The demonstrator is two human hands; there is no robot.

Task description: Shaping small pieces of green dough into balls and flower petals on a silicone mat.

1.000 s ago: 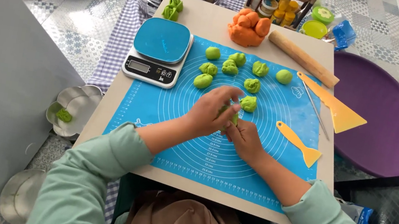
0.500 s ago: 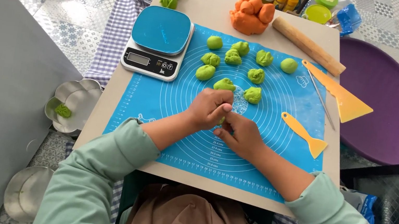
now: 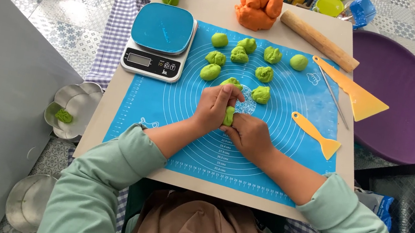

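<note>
My left hand (image 3: 215,107) and my right hand (image 3: 248,135) meet over the middle of the blue silicone mat (image 3: 164,110). Both pinch one small piece of green dough (image 3: 229,115) between their fingers. Just beyond them on the mat lie several green dough balls (image 3: 240,55) in loose rows. An orange dough lump (image 3: 257,9) sits at the mat's far edge.
A blue-topped kitchen scale (image 3: 159,40) stands at the mat's left. A wooden rolling pin (image 3: 318,39), a yellow scraper (image 3: 356,95), a thin metal pick (image 3: 333,96) and a yellow spatula (image 3: 315,134) lie to the right. Purple trays (image 3: 412,103) flank the board. Metal moulds (image 3: 70,108) sit lower left.
Both hands have stayed together over the mat's middle, and the green dough piece now shows between their fingers. The view has shifted slightly.
</note>
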